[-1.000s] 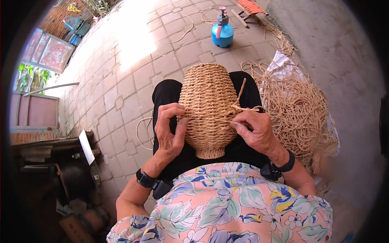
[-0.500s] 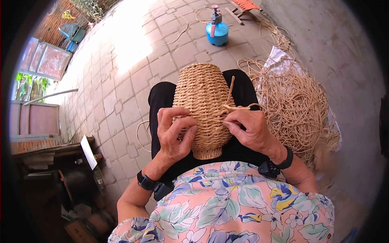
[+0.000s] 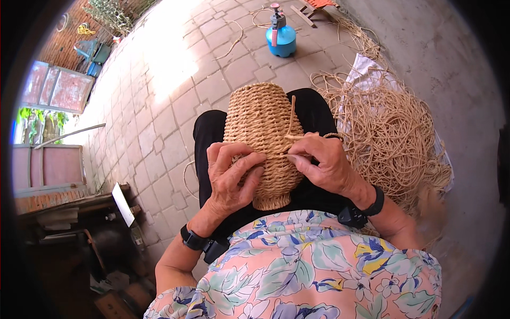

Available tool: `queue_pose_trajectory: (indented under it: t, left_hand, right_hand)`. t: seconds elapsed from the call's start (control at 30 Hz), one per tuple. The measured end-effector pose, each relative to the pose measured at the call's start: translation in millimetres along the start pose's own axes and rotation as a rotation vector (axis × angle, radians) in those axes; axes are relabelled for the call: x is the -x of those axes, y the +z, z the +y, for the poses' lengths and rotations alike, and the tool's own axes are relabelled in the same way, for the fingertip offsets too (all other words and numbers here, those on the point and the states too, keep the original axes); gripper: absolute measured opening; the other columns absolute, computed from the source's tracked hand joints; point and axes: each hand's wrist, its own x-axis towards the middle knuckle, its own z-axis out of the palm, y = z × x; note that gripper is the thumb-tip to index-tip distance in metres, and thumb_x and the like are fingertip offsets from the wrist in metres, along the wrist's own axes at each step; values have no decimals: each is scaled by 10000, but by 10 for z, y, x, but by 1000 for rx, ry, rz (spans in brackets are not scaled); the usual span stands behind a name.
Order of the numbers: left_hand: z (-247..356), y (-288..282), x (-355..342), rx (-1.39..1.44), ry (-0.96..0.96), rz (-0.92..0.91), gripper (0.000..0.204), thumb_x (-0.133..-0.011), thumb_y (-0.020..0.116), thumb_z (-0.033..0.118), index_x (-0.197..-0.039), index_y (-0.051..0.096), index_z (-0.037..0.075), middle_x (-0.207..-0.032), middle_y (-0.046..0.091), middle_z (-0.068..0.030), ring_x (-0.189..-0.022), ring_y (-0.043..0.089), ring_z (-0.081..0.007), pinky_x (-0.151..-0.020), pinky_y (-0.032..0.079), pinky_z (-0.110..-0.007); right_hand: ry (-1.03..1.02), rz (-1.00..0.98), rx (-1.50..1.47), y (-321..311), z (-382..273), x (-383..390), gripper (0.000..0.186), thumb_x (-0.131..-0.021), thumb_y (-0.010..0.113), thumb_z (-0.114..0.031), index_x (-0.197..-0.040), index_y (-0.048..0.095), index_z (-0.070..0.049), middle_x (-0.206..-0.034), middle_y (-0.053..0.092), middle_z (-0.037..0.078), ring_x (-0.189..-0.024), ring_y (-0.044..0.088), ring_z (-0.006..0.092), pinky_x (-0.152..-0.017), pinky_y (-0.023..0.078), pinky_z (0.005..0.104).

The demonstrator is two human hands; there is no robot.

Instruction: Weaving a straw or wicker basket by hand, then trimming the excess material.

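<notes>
A tan woven vase-shaped basket [image 3: 257,119] rests on my lap between my knees, its narrower collar towards me. My left hand [image 3: 232,173] is on its left side, fingers bent against the weave and thumb curled in. On the right side, my right hand [image 3: 324,162] pinches a strand of twisted cord at the basket wall. A loose cord end [image 3: 292,114] sticks up beside that hand, and more cord loops out behind its knuckles. The exact spot where the right fingertips meet the weave is partly hidden.
A big tangled heap of cord [image 3: 390,138] lies on a white cloth [image 3: 366,74] to my right. Ahead stands a blue pump sprayer [image 3: 281,41], near a low stool with an orange seat [image 3: 317,4]. Dark clutter and a white board [image 3: 123,204] are at left.
My left index finger has stretched rightwards across the weave, closer to my right thumb. The right hand has shifted slightly left and up, and the upright cord end has moved left with it.
</notes>
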Motion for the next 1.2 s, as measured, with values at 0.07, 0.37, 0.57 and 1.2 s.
queue_pose_trajectory:
  t: [0.07,0.37,0.57,1.2]
  left_hand:
    - [-4,-19,-14,-7,9,-9,304,-682,774,56,-977,743,123,-1010,622,-43,-914,537,-252,-831,403,-381]
    - [86,-99,-189,-46,5,-87,254,-699,759,45,-937,728,128,-958,616,-19,-883,537,-232,-794,370,-378]
    - [120,-143,-264,-64,28,-175,230,-726,735,34,-935,719,129,-975,608,-21,-877,525,-235,-793,366,-382]
    - [-80,-107,-88,364,-152,-65,304,-755,607,-73,-1031,569,51,-1083,655,-120,-915,597,-283,-816,454,-389]
  right_hand:
    - [-31,-59,96,-10,-10,16,153,-794,751,-12,-923,679,-53,-775,648,92,-653,656,253,-559,500,331]
    - [-199,-30,258,40,-62,-11,171,-770,757,-31,-899,647,-55,-814,618,75,-658,650,252,-568,519,353]
    - [-256,21,319,87,-82,-52,174,-784,747,-33,-906,625,-48,-821,610,76,-643,644,248,-550,513,344]
    - [-9,53,249,218,-157,-162,164,-802,702,-23,-825,544,-61,-662,631,91,-567,655,289,-501,496,376]
